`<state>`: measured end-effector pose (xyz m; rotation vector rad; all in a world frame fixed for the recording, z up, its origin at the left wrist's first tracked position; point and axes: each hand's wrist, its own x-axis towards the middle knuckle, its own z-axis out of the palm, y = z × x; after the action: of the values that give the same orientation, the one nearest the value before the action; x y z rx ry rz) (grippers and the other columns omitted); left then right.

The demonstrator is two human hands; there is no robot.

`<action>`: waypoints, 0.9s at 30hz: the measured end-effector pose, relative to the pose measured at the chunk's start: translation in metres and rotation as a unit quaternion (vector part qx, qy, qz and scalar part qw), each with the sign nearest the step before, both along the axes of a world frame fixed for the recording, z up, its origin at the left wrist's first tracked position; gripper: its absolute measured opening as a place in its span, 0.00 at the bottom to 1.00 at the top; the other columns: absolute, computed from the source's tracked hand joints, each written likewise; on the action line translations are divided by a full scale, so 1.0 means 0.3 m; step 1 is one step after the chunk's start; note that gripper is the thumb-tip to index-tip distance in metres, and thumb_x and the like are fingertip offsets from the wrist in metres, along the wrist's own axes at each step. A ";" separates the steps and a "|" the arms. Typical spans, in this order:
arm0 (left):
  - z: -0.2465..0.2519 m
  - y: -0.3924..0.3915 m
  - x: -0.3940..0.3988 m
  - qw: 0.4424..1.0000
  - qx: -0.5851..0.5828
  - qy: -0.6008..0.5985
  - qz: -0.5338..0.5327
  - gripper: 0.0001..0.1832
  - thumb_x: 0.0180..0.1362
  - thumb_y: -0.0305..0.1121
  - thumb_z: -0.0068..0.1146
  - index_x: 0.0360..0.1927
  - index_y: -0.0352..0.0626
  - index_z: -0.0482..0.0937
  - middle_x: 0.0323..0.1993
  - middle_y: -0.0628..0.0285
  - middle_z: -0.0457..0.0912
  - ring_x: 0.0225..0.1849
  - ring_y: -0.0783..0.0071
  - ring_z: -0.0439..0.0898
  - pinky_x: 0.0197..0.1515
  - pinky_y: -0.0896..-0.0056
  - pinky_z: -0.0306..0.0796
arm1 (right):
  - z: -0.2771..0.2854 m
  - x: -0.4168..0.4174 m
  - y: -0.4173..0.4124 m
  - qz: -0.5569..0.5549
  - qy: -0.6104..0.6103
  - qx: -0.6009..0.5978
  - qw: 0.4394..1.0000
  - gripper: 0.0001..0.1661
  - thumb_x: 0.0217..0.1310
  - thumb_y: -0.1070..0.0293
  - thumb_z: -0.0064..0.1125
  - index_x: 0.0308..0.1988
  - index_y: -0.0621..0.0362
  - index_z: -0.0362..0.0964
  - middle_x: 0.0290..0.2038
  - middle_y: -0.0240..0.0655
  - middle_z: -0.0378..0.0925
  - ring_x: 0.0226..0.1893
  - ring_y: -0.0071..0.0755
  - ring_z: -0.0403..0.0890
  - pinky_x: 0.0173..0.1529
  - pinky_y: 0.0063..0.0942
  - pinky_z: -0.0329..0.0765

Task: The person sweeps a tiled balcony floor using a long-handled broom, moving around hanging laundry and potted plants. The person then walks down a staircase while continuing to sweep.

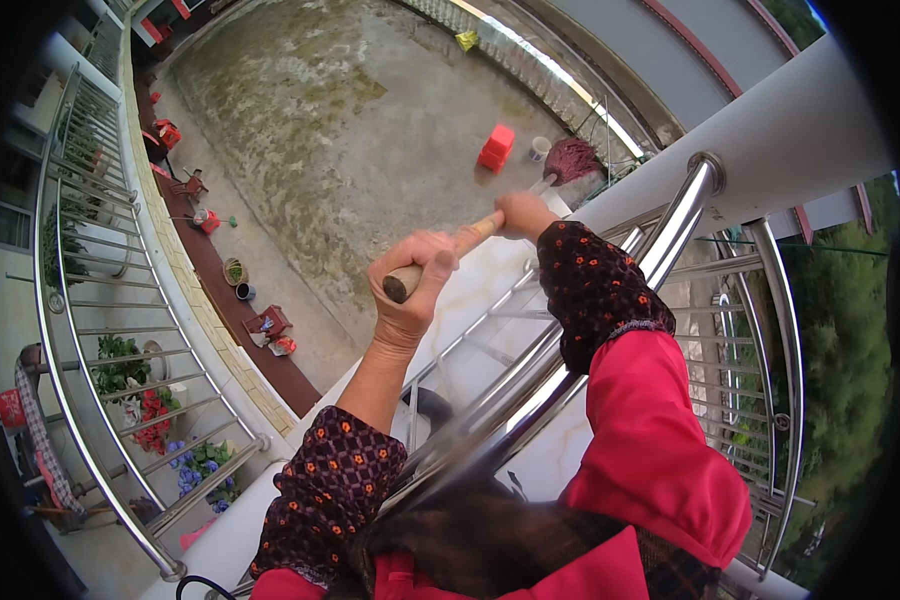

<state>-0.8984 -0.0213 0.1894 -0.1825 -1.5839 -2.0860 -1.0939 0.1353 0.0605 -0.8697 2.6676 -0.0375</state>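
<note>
A mop's wooden handle point(474, 235) reaches out over a stainless steel balcony railing point(521, 375). Around its near end is my left hand point(416, 274), with the round butt of the handle showing past the thumb. Farther along the same handle, my right hand point(526, 215) grips it. At the far end hangs the dark red mop head point(572, 160), beyond the railing near a thick white pillar point(802, 142). Both forearms extend across the top rail, in patterned oversleeves.
Below lies a stained concrete yard point(330, 142), with a red stool point(496, 148) and a white bucket point(540, 148) on it. Another railing point(150, 315) curves along the left, with potted flowers point(202, 474) behind it. A metal pipe handrail point(679, 225) joins the pillar at right.
</note>
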 end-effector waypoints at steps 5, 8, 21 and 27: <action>-0.042 0.052 0.174 0.990 -0.091 -0.072 -0.079 0.09 0.53 0.21 0.57 0.21 0.39 0.71 0.23 0.64 0.74 0.31 0.72 0.73 0.44 0.70 0.68 | -0.160 0.112 0.063 0.161 -0.057 0.132 0.976 0.22 0.42 0.47 0.66 0.34 0.52 0.80 0.31 0.40 0.80 0.35 0.44 0.82 0.43 0.39 0.77; 0.016 -0.028 0.203 0.995 -0.046 -0.076 -0.035 0.10 0.55 0.22 0.56 0.21 0.38 0.69 0.22 0.63 0.74 0.29 0.70 0.72 0.41 0.65 0.68 | -0.137 0.172 0.013 0.141 -0.083 0.025 0.986 0.16 0.47 0.54 0.61 0.32 0.54 0.79 0.32 0.41 0.80 0.36 0.48 0.81 0.43 0.40 0.77; 0.634 -0.495 0.841 0.977 -0.076 -0.172 0.097 0.16 0.54 0.34 0.56 0.17 0.42 0.63 0.14 0.63 0.68 0.17 0.72 0.66 0.31 0.65 0.66 | 0.160 1.051 -0.683 0.251 -0.369 -0.243 0.861 0.17 0.47 0.53 0.62 0.32 0.53 0.75 0.31 0.43 0.80 0.36 0.52 0.79 0.41 0.42 0.75; 0.760 -0.414 0.913 0.949 -0.184 -0.243 0.076 0.16 0.48 0.31 0.62 0.13 0.39 0.67 0.12 0.61 0.70 0.15 0.72 0.67 0.24 0.70 0.66 | 0.154 1.393 -0.849 0.326 -0.417 -0.397 0.750 0.13 0.45 0.58 0.63 0.25 0.56 0.74 0.26 0.43 0.78 0.32 0.53 0.79 0.36 0.40 0.75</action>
<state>-0.6246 -0.1455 0.4175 0.3462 -2.1943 -1.7805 -0.6759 -0.1193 0.1066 -1.5078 1.3367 -1.1501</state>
